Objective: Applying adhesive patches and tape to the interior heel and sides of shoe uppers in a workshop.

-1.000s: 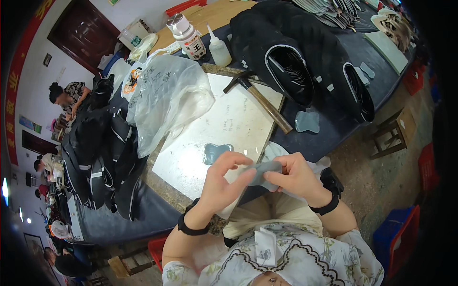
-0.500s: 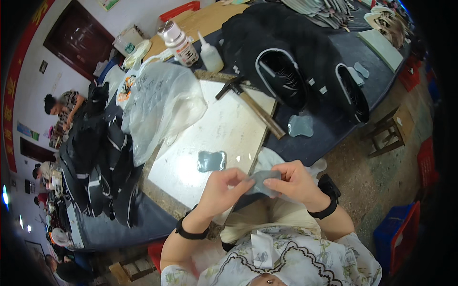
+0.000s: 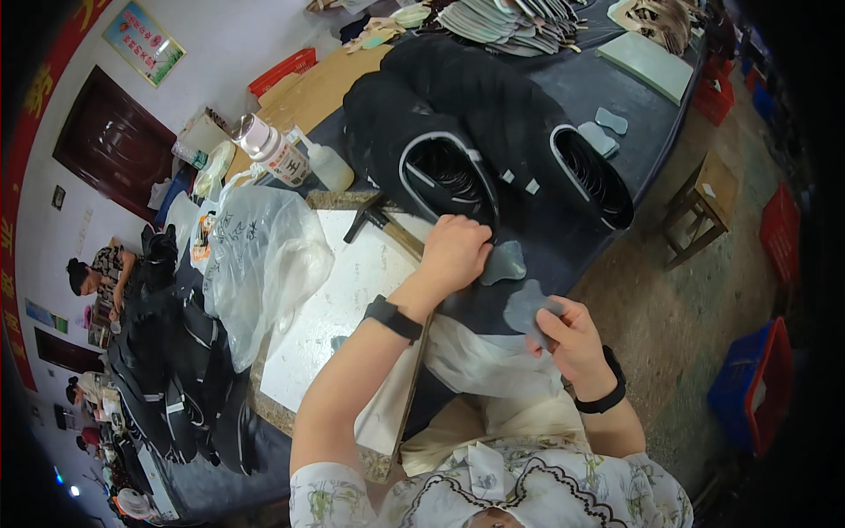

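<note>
Grey pad point(image 3: 523, 304), mostly left of right hand point(image 3: 572, 341), in its pinch (left hand point(image 3: 454, 253) curled, hold unclear)

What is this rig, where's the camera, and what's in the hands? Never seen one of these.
There's no robot: these are a person's bare hands. The view comes from the left of two fisheye cameras worn on the head, looking down, so straight edges bend near the rim.

The right hand holds a gray-blue wavy-edged pad. The left hand is by a stack of black, white-edged pieces; whether it grips anything is hidden. A similar pad lies beside it on the dark tabletop.

Also on the work surface: a white board, a hammer, a clear plastic bag and a squeeze bottle.
</note>
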### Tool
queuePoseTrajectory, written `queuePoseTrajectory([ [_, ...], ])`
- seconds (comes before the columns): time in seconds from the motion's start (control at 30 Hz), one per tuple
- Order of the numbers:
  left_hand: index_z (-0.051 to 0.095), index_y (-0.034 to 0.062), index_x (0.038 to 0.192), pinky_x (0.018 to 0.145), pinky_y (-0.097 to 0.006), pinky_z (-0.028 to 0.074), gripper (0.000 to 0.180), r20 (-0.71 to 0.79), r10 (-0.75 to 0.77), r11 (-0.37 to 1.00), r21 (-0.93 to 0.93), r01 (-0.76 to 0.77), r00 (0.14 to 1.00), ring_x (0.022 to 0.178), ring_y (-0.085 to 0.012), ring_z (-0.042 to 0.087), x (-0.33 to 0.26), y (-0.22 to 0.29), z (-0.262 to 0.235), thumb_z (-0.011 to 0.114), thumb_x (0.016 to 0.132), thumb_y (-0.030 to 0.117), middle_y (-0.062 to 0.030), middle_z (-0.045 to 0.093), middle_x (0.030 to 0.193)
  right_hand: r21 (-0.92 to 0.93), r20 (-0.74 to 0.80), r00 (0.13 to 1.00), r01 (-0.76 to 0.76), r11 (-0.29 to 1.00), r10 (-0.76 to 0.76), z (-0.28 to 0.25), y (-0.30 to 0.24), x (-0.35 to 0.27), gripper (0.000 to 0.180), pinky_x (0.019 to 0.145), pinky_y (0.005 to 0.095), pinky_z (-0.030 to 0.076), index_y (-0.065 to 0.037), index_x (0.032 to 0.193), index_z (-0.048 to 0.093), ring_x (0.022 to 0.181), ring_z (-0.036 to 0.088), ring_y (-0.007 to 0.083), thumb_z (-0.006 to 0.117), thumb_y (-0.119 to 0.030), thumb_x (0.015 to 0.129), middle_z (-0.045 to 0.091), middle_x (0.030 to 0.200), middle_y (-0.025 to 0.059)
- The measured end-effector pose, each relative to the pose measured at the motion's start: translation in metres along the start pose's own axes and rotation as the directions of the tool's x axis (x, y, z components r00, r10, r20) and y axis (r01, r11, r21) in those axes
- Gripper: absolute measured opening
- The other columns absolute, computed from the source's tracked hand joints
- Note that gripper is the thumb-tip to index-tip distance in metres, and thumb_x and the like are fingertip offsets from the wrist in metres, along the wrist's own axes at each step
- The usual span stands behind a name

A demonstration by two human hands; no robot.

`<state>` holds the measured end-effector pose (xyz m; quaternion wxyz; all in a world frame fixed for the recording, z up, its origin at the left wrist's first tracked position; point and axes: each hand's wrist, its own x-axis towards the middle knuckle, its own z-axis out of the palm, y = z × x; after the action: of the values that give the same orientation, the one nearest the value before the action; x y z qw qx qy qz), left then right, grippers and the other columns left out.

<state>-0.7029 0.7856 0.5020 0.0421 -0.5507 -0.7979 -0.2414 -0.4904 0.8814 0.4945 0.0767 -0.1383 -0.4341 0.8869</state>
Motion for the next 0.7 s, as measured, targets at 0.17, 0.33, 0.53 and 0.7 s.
queuePoseTrajectory([
  [0.17, 0.055, 0.0054, 0.088, 0.062, -0.029, 0.045, 0.009, -0.660, -0.216, 0.961, -0.274, 0.037, 0.720, 0.067, -0.0167, 0.056, 0.009, -0.030, -0.100, 0.060, 0.083, 0.010, -0.0059, 0.057, 0.076, -0.032, -0.083, 0.991, 0.104, 0.994, -0.106, -0.033, -0.008, -0.001, 0.011, 0.054, 0.0257, 0.044, 0.000, 0.086, 0.056, 0.061, 0.055, 0.0119, 0.053, -0.010, 0.088, 0.059, 0.073, 0.0061],
  [0.33, 0.058, 0.0056, 0.097, 0.055, -0.015, 0.035, 0.013, -0.892, -0.233, 0.972, -0.229, 0.057, 0.388, 0.065, 0.0008, 0.045, -0.058, 0.020, -0.255, 0.051, 0.092, 0.015, 0.0068, 0.052, 0.076, -0.040, -0.057, 0.985, 0.159, 0.987, -0.161, -0.020, -0.022, 0.013, 0.011, 0.057, 0.0245, 0.046, 0.000, 0.089, 0.056, 0.063, 0.057, 0.0125, 0.051, -0.010, 0.088, 0.060, 0.072, 0.0064],
  [0.53, 0.052, 0.0083, 0.089, 0.051, -0.016, 0.029, 0.006, -0.537, -0.532, 0.844, -0.396, 0.361, 0.654, 0.060, 0.0007, 0.036, -0.181, 0.056, -0.202, 0.058, 0.085, 0.007, 0.0089, 0.040, 0.071, -0.165, 0.262, 0.955, 0.184, 0.969, -0.137, 0.052, -0.015, 0.040, 0.010, 0.053, 0.0214, 0.044, 0.001, 0.085, 0.057, 0.057, 0.054, 0.0085, 0.053, -0.007, 0.088, 0.058, 0.068, 0.0047],
  [0.7, 0.052, 0.0030, 0.111, 0.052, -0.014, 0.031, 0.025, -0.163, -0.820, 0.307, -0.934, 0.181, 0.549, 0.062, 0.0008, 0.043, -0.215, 0.088, -0.102, 0.050, 0.087, 0.000, 0.0063, 0.052, 0.076, -0.294, 0.575, 0.809, 0.061, 0.954, 0.126, 0.149, 0.018, 0.037, 0.013, 0.054, 0.0192, 0.045, 0.002, 0.083, 0.059, 0.060, 0.055, 0.0061, 0.059, -0.011, 0.087, 0.061, 0.068, 0.0027],
])
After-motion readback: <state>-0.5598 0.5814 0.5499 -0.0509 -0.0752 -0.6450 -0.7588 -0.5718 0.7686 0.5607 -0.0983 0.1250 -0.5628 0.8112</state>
